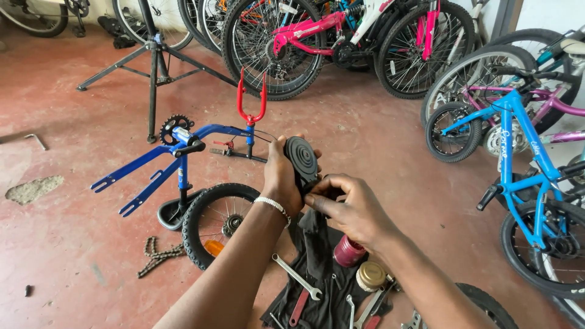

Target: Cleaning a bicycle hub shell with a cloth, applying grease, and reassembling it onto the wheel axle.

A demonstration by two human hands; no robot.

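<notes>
Both hands are clamped on a black bicycle pedal (301, 159) held up over the red floor (73, 122) — the left hand (281, 180) grips it from the side, the right hand (348, 206) pinches its lower end. Beneath them lies a dark cloth (315, 286) with a spanner (297, 277), a maroon can (348, 251) and a brass-coloured tin (371, 275). To the left stand an upturned blue bike frame (183, 152) and a small wheel (213, 222) — a chain (157, 256) lies nearby.
</notes>
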